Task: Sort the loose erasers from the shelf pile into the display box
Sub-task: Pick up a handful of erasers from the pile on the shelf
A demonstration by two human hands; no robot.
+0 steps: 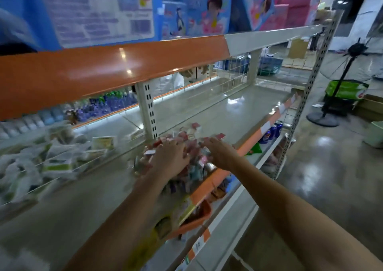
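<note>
Left hand: the left hand point(170, 156) is being laid palm-down on the pile of erasers point(187, 156), fingers loosely spread and pointing toward 1 o'clock; whether anything is being held under them cannot be told through the blur.
Right hand: the right hand point(220, 154) is being rested on the pile at 3 o'clock from the left hand, fingers stretched toward 10 o'clock; no grasp is being shown clearly.
Erasers: small red, pink and white packs are being heaped on the grey shelf point(207, 109), near its orange front edge point(215, 176).
Display box: it cannot be told apart from the blurred heap.
Left of the pile: white and green packets point(60, 158) are being kept behind a clear divider, at 9 o'clock.
Floor: a standing fan point(339, 78) is being seen at 2 o'clock, well apart from the shelf.
</note>
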